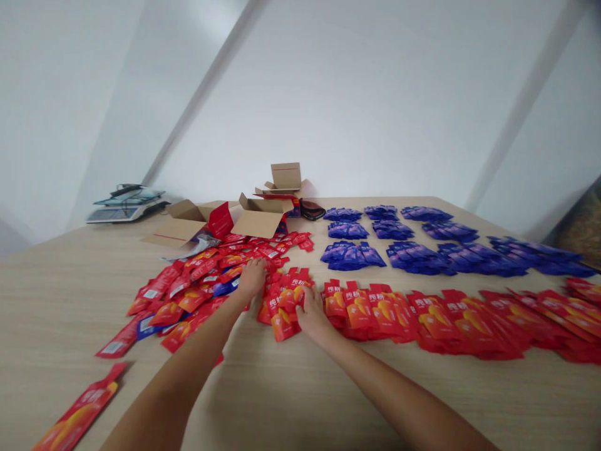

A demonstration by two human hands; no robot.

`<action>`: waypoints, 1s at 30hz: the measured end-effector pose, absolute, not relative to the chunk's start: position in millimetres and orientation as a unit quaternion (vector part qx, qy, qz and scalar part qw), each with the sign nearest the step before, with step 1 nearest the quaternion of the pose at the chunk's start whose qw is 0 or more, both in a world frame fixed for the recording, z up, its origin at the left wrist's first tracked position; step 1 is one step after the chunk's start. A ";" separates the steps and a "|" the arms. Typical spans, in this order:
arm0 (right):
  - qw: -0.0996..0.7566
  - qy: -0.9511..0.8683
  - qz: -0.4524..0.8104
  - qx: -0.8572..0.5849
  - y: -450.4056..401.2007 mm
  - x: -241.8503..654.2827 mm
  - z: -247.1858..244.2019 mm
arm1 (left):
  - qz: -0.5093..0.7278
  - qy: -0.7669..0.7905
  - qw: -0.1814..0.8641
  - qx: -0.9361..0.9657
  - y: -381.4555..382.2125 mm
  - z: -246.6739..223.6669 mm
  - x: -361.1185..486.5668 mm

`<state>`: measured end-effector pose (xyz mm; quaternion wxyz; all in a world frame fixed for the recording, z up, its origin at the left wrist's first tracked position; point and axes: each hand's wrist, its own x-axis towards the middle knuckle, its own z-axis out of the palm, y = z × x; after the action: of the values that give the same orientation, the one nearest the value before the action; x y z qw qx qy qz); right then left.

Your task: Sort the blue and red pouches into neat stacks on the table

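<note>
Facing pale walls (375, 94) marked by slanting grey bands, then looking down on a broad wood-grain bench (263, 394). Carrying at right a long, overlapping row of red pouches (436, 319), printed with orange fruit, and at left a jumbled heap of red pouches (201, 288) with a few blue ones mixed in. Carrying farther back, at right, separate bunches of blue pouches (408, 257); at centre and left, open cardboard boxes (181, 225); at far left, a flat scale (123, 213) under stacked items. Bearing a lone red pouch (79, 413) at the near left.

Reaching with the left hand (252, 277) onto the heap, touching pouches there; cannot tell whether open or closed on one. Grasping with the right hand (312, 313), grip nearly closed on the right edge of a small fanned red bunch (287, 300), between heap and row.
</note>
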<state>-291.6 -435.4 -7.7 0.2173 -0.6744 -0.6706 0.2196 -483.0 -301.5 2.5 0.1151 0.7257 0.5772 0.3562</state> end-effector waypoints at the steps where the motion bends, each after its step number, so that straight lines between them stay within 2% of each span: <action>1: 0.218 -0.669 0.227 -0.674 -434.6 -289.6 -7.1 | 0.343 0.583 0.091 0.731 -313.2 3.6 -481.0; 4: 0.225 -0.670 0.246 -0.663 -432.6 -284.5 -7.1 | 0.307 0.584 0.028 0.751 -364.8 -1.9 -476.2; 10: 0.245 -0.683 0.255 -0.639 -429.3 -283.0 -13.2 | 0.180 0.541 0.081 0.817 -446.8 -24.8 -467.2; 15: 0.228 -0.696 0.273 -0.624 -425.2 -278.2 -15.8 | 0.167 0.500 0.143 0.838 -427.6 -16.0 -476.8; 22: 0.246 -0.682 0.312 -0.614 -423.4 -281.0 -11.1 | 0.183 0.464 0.159 0.852 -404.0 -5.4 -491.2; 30: 0.290 -0.657 0.265 -0.644 -426.4 -297.1 -15.8 | 0.334 0.540 0.233 0.736 -368.5 -32.1 -478.6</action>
<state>-297.1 -426.4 -15.8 0.2897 -0.6437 -0.6569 0.2650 -478.6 -368.5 -32.1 0.2335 0.7361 0.5404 0.3340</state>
